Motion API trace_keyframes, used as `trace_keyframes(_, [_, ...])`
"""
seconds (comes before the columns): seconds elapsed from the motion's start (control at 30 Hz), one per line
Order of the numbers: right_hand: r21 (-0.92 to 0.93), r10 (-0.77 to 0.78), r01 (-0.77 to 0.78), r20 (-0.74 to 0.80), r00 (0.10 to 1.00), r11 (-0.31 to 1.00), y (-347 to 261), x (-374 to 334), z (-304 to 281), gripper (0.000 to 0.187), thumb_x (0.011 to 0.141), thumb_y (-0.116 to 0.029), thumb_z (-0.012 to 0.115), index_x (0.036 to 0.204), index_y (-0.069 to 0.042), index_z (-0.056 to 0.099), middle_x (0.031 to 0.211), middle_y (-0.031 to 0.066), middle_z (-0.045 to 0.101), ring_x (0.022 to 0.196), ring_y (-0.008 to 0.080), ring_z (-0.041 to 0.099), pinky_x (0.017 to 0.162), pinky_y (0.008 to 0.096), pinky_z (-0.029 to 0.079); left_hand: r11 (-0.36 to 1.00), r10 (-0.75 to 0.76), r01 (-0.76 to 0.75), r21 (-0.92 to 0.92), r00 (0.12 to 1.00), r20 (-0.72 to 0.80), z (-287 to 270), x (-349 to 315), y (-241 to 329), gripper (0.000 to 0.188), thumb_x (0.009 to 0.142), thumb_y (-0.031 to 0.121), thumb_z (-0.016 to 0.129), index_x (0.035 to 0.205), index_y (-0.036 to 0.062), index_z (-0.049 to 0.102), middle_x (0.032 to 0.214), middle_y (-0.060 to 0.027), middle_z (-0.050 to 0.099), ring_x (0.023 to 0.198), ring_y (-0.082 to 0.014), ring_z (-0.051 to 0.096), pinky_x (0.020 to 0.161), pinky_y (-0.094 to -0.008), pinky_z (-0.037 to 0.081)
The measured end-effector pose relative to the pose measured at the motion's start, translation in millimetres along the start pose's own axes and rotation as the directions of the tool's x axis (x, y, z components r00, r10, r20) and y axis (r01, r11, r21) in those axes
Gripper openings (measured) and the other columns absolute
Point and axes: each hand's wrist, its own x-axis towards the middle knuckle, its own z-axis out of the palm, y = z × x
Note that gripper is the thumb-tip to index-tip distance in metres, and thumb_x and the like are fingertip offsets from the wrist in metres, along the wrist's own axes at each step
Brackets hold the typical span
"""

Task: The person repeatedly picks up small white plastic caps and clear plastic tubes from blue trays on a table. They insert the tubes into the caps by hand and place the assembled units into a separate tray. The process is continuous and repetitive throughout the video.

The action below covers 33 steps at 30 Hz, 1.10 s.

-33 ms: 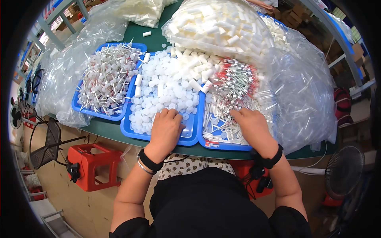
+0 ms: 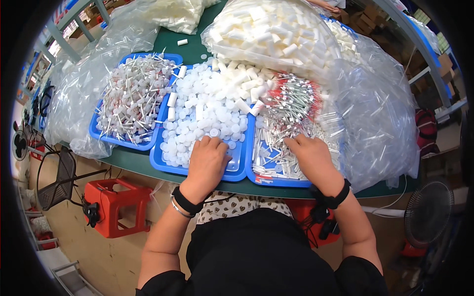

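Discs, pale and translucent, lie heaped in the middle blue tray in the head view. My left hand curls its fingers down at their near edge; my right hand bends over thin white sticks in the neighbouring blue tray. How tightly either pinches, or on what, I cannot tell.

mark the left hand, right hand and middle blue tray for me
Left hand (image 2: 208, 160): head view, back of the hand
Right hand (image 2: 314, 157): head view, back of the hand
Middle blue tray (image 2: 238, 159): head view, bare floor near its right front corner
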Motion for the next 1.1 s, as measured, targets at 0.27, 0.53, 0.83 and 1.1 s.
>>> trace_keyframes(0.27, [0.041, -0.072, 0.075, -0.051, 0.996, 0.996, 5, -2, 0, 0.006, 0.075, -0.001, 0.059, 0.08, -0.004, 0.059, 0.082, 0.01, 0.056, 0.073, 0.0274, 0.063, 0.065, 0.0386, 0.051, 0.534, -0.203, 0.299, -0.791, 0.953, 0.223, -7, -3, 29, 0.027, 0.089, 0.006, 0.068, 0.115, 0.0018, 0.065, 0.096, -0.0052, 0.062, 0.088, -0.0153, 0.061, 0.083, -0.0278, 0.048])
trace_keyframes(0.53, [0.064, -0.078, 0.086, -0.122, 0.989, 0.994, 2, -6, 2, 0.007, 0.074, -0.003, 0.059, 0.081, -0.004, 0.06, 0.078, 0.0082, 0.056, 0.072, 0.0258, 0.062, 0.065, 0.0373, 0.049, -0.456, -0.13, 0.457, -0.764, 0.815, 0.565, 8, -2, 51, 0.032, 0.096, 0.008, 0.062, 0.126, -0.0012, 0.056, 0.114, -0.01, 0.064, 0.096, -0.013, 0.063, 0.089, -0.0263, 0.052])
trace_keyframes(0.83, [-0.058, -0.119, 0.115, -0.074, 0.99, 0.992, 11, -10, 4, 0.004, 0.072, -0.006, 0.061, 0.075, -0.008, 0.059, 0.074, 0.0064, 0.057, 0.072, 0.024, 0.059, 0.068, 0.0355, 0.044, -0.54, -0.173, 0.426, -0.726, 0.788, 0.591, 13, -9, 52, 0.032, 0.098, 0.011, 0.061, 0.126, -0.0018, 0.056, 0.116, -0.0126, 0.064, 0.095, -0.014, 0.064, 0.088, -0.0271, 0.053])
trace_keyframes(1.1, [0.251, 0.07, -0.008, -0.236, 0.969, 0.968, 9, -11, -17, 0.009, 0.078, -0.003, 0.071, 0.084, -0.004, 0.065, 0.081, 0.0085, 0.066, 0.075, 0.0273, 0.061, 0.069, 0.0371, 0.047, -0.624, -0.097, 0.423, -0.657, 0.792, 0.603, 13, -4, 59, 0.034, 0.099, 0.013, 0.059, 0.128, -0.0026, 0.055, 0.112, -0.0116, 0.065, 0.094, -0.0133, 0.064, 0.088, -0.0261, 0.053])
